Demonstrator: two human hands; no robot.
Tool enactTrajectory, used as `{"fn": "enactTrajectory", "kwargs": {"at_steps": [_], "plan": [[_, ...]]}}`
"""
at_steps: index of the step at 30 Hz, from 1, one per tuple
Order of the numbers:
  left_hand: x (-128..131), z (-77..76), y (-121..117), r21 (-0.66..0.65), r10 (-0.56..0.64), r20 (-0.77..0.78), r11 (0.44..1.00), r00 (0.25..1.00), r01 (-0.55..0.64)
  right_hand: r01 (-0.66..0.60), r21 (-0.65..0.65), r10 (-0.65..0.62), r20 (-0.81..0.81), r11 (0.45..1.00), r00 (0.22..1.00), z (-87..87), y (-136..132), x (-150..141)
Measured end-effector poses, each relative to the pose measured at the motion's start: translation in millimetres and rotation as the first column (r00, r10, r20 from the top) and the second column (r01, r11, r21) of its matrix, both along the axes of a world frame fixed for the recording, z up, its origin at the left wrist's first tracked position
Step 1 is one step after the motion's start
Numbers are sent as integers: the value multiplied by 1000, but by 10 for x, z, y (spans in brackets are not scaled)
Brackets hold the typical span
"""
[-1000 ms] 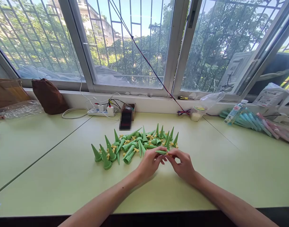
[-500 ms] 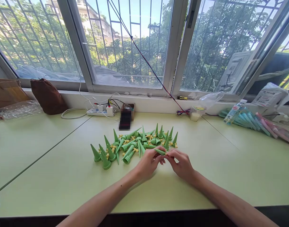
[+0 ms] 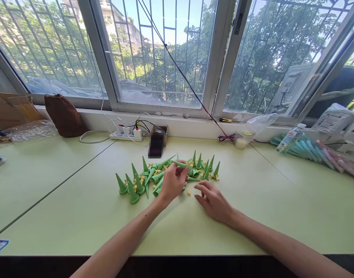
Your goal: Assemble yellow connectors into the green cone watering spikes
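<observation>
Above the right part of the pile, my left hand (image 3: 173, 179) grips a green plastic watering spike (image 3: 180, 165), its pointed end towards the left. My right hand (image 3: 213, 199) is empty, with fingers curved and apart from the thumb, low over the table. Just left of its fingertips lies a small yellow valve (image 3: 188, 190). Several more green spikes lie in a heap, many with yellow valves on or beside them. At the left some stand upright on wide caps, such as the front cone (image 3: 133, 195). My left hand hides part of the heap.
On the pale green table (image 3: 78, 216) a power strip (image 3: 119, 135) and a small box (image 3: 162, 133) stand by the window wall. A brown bag (image 3: 64, 117) is at the back left. A bottle (image 3: 290, 139) and a plastic bag (image 3: 243, 139) are at the back right.
My hands have parted. My left hand has moved left and up over the heap with the spike. My right hand has let go and lowered. A yellow valve now shows between the hands.
</observation>
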State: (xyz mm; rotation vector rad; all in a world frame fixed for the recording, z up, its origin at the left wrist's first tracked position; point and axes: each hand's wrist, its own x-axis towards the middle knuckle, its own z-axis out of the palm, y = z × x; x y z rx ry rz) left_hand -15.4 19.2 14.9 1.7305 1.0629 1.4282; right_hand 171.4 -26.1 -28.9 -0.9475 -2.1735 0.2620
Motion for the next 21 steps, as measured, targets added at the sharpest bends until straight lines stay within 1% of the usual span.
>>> {"fn": "enactTrajectory", "kwargs": {"at_steps": [3,5,10,12,16,19,21], "plan": [[-8,13,17,43,53,-46,998,998,-51,-39,19,35,174,999,984,28,9,-37],[-6,15,15,65,70,-92,996,993,-64,-56,30,48,220,998,974,55,33,-52],[-10,0,-24,71,26,-258,997,966,-8,-128,39,115,238,991,964,65,124,-13],[-12,-14,-49,58,-6,-342,998,940,27,-128,51,111,245,990,963,32,154,39],[-3,-44,-104,44,-61,-454,995,889,91,-61,65,45,224,996,973,-41,190,184],[2,-59,-144,37,-82,-528,992,845,120,-52,55,39,221,997,974,-36,186,284],[3,-65,-167,21,-92,-570,992,816,127,-51,19,47,172,999,984,-2,173,326]]}}
